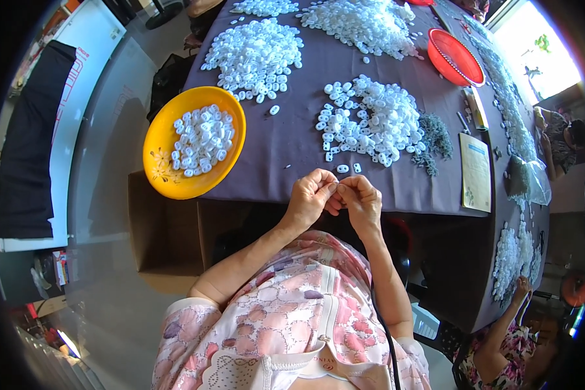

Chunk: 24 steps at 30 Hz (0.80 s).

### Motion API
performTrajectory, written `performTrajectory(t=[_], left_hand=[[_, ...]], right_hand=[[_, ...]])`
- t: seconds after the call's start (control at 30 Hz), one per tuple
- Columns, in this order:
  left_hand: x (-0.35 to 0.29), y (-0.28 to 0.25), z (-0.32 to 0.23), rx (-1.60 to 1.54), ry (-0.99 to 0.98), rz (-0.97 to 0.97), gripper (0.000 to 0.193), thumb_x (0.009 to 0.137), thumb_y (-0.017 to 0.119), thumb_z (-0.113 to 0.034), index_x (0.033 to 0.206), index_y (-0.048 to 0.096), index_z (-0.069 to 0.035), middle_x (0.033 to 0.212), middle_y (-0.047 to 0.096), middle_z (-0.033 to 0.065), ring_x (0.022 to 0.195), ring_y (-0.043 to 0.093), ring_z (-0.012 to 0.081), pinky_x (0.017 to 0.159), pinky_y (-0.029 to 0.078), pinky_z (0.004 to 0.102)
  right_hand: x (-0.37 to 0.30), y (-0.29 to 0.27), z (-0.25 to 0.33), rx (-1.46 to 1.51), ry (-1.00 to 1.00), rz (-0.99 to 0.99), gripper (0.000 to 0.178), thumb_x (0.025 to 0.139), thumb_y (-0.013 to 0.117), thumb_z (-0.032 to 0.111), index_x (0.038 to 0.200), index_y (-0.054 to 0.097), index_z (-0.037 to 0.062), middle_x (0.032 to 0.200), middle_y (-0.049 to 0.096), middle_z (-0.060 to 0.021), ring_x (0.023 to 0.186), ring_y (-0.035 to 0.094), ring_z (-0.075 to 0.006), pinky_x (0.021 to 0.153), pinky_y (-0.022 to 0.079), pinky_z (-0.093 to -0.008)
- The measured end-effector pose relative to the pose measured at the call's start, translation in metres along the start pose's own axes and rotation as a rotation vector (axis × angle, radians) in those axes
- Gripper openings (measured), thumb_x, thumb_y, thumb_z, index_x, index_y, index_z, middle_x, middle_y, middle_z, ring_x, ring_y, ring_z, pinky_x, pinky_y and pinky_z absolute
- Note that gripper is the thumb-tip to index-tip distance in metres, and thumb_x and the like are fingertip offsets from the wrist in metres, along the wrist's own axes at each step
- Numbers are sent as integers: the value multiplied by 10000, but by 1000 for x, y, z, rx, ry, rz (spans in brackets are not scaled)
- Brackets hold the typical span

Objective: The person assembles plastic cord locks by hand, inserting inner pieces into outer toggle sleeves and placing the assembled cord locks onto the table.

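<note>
At the table's near edge my left hand (310,198) and my right hand (363,203) meet, thumbs and forefingers pinched together. Whatever lies between the fingertips is too small and covered to name. Just beyond the fingers, two loose white plastic pieces with holes (349,169) rest on the dark tablecloth (266,162). Farther off spreads a heap of similar white pieces (387,120). A grey-green pile of tiny parts (435,143) touches its right side.
A yellow bowl (159,144) holding white pieces sits left, overhanging the table edge above a cardboard box (166,240). More white heaps (253,55) lie farther back. A red basket (458,58) and a pale booklet (476,172) are right. Other people (500,351) sit along the right side.
</note>
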<state>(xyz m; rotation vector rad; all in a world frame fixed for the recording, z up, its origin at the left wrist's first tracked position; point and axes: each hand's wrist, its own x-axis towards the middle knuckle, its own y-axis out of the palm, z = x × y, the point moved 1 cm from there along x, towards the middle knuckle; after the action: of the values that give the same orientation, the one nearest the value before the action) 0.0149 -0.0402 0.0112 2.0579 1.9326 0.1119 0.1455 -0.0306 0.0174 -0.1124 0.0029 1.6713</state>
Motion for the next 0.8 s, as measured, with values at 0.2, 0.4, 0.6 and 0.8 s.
performTrajectory(t=[0.2, 0.4, 0.6, 0.8], left_hand=[[10, 1, -8, -82, -42, 65, 91, 915, 505, -79, 930, 533, 7, 755, 627, 78, 586, 627, 133, 504, 540, 247], [23, -8, -3, -159, -86, -2, 127, 896, 547, -118, 931, 543, 4, 736, 626, 106, 562, 626, 165, 502, 551, 284], [36, -15, -5, -246, -80, 94, 119, 895, 550, -119, 921, 538, -4, 759, 624, 108, 594, 629, 162, 525, 550, 282], [32, -18, -2, -268, -30, 153, 107, 900, 540, -113, 922, 537, -9, 759, 624, 107, 604, 630, 159, 537, 546, 280]], right_hand=[[15, -11, -3, 9, -2, 50, 69, 822, 631, 36, 877, 616, -4, 715, 601, 7, 637, 515, -42, 556, 435, -194], [30, -38, 10, -473, -360, -89, 197, 743, 669, 24, 935, 626, 35, 747, 603, -78, 607, 569, -133, 563, 455, -255], [53, -73, 6, -874, -335, -241, 194, 743, 658, 99, 923, 596, 59, 865, 560, -110, 774, 579, -308, 649, 461, -381], [60, -66, 7, -1079, -413, -188, 195, 744, 656, 124, 912, 584, 56, 869, 527, -109, 841, 561, -289, 680, 464, -384]])
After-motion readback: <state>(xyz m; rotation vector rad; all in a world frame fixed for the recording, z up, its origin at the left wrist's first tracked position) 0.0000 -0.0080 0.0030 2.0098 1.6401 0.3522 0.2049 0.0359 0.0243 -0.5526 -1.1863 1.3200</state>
